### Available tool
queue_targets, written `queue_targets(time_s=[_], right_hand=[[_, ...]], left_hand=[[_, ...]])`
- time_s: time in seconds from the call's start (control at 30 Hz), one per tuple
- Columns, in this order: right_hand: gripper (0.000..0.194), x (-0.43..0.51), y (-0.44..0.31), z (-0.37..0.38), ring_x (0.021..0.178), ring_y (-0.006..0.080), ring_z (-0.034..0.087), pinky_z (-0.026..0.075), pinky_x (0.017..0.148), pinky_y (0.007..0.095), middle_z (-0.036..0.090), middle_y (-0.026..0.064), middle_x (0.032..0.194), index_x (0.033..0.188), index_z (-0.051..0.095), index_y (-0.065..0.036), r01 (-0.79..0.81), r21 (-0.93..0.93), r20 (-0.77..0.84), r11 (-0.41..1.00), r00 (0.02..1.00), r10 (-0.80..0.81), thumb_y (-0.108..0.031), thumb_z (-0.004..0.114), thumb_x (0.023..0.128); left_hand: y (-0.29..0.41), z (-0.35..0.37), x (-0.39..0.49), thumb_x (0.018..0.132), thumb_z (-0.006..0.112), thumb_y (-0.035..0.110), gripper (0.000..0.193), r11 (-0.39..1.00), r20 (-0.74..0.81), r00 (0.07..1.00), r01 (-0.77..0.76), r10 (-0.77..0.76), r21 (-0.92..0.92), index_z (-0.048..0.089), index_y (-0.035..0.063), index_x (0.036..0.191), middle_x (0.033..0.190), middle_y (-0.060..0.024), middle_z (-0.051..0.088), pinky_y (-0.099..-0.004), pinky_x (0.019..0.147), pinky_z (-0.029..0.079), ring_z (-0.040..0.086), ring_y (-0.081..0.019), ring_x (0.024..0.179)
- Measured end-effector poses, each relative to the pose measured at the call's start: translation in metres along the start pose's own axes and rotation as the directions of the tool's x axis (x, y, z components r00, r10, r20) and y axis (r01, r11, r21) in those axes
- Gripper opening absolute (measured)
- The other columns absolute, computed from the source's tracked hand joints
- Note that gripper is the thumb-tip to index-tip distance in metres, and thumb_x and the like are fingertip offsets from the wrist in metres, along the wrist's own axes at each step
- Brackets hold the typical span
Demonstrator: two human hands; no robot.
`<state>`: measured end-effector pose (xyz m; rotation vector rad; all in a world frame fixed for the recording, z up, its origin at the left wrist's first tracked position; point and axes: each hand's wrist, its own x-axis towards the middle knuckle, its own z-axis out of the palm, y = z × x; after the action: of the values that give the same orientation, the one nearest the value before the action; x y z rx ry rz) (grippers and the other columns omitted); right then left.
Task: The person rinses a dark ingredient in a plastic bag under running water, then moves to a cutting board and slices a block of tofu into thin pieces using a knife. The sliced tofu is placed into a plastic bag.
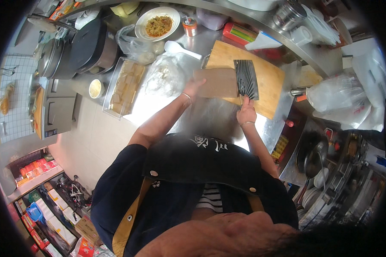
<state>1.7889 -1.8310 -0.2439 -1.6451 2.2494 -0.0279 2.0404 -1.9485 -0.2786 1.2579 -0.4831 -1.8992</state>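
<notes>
My left hand [194,88] grips the left end of a flat, brown rectangular slab [217,82], thumb on its upper face. What the slab is made of I cannot tell. My right hand [246,112] is closed around the handle of a cleaver [247,78] whose dark blade bears fanned ridges. The blade lies right beside the slab's right edge; whether they touch is unclear. Beneath both is a wooden cutting board [267,74], and the slab reaches past its left side. Left of my left hand lies a crumpled clear plastic bag [165,75].
A clear tray [124,88] of tan slabs stands at the left of the steel counter [141,112]. Behind are a white spoon [181,49], a plate of shredded food [159,24] and a drink can [189,26]. Plastic bags [337,93] hang at right, near a wok [312,157].
</notes>
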Motion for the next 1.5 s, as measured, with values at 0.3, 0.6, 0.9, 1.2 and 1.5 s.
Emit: queue_targets(time_s=[0.3,0.6,0.9,1.2,1.5], right_hand=[[0.046,-0.014,0.070,-0.042,0.079,0.0383,0.068,0.054,0.069,0.0472,0.067,0.0193,0.087,0.131,0.046,-0.014,0.048,0.391,-0.224,0.919,0.974,0.044,-0.014,0.062,0.087],[0.032,-0.068,0.005,-0.067,0.064,0.0454,0.063,0.050,0.056,0.0526,0.063,0.0226,0.069,0.123,0.050,-0.008,0.198,0.351,-0.306,0.915,0.948,-0.088,-0.020,0.061,0.096],[0.033,-0.069,-0.031,-0.069,0.072,0.0447,0.067,0.054,0.064,0.0539,0.068,0.0246,0.082,0.118,0.044,-0.004,0.073,0.218,-0.167,0.973,0.985,-0.037,-0.023,0.059,0.095],[0.031,-0.054,-0.036,-0.066,0.066,0.0459,0.065,0.051,0.059,0.0561,0.066,0.0256,0.072,0.113,0.042,-0.002,0.095,0.241,-0.170,0.966,0.984,-0.055,-0.024,0.057,0.096],[0.032,-0.012,-0.053,-0.062,0.082,0.0485,0.066,0.051,0.074,0.0572,0.067,0.0305,0.086,0.118,0.041,0.001,-0.002,0.201,0.047,0.980,0.999,-0.008,-0.021,0.052,0.097]], left_hand=[[-0.009,0.019,0.017,0.090,0.072,0.016,0.048,0.997,0.050,0.998,-0.030,0.034,-0.077,0.054,-0.0040,0.130,0.121,-0.0157,0.065,-0.0407,0.088,0.054,0.065,-0.0263,0.106],[0.000,0.033,0.006,0.080,0.074,0.015,0.059,0.473,-0.006,0.846,-0.293,0.533,0.831,0.049,-0.0008,0.132,0.125,-0.0205,0.059,-0.0480,0.095,0.048,0.057,-0.0370,0.115],[0.025,0.086,0.003,0.083,0.066,0.012,0.047,-0.339,0.748,0.547,-0.670,0.376,0.660,0.055,0.0071,0.128,0.134,-0.0104,0.053,-0.0459,0.101,0.041,0.049,-0.0315,0.126],[0.012,0.097,0.028,0.085,0.064,0.015,0.045,-0.330,0.759,0.577,-0.684,0.301,0.651,0.056,0.0055,0.128,0.135,-0.0106,0.053,-0.0432,0.104,0.038,0.049,-0.0287,0.126],[0.013,0.090,0.034,0.084,0.064,0.017,0.040,-0.313,0.783,0.545,-0.719,0.300,0.621,0.059,0.0066,0.122,0.120,-0.0119,0.058,-0.0431,0.099,0.039,0.053,-0.0287,0.120]])
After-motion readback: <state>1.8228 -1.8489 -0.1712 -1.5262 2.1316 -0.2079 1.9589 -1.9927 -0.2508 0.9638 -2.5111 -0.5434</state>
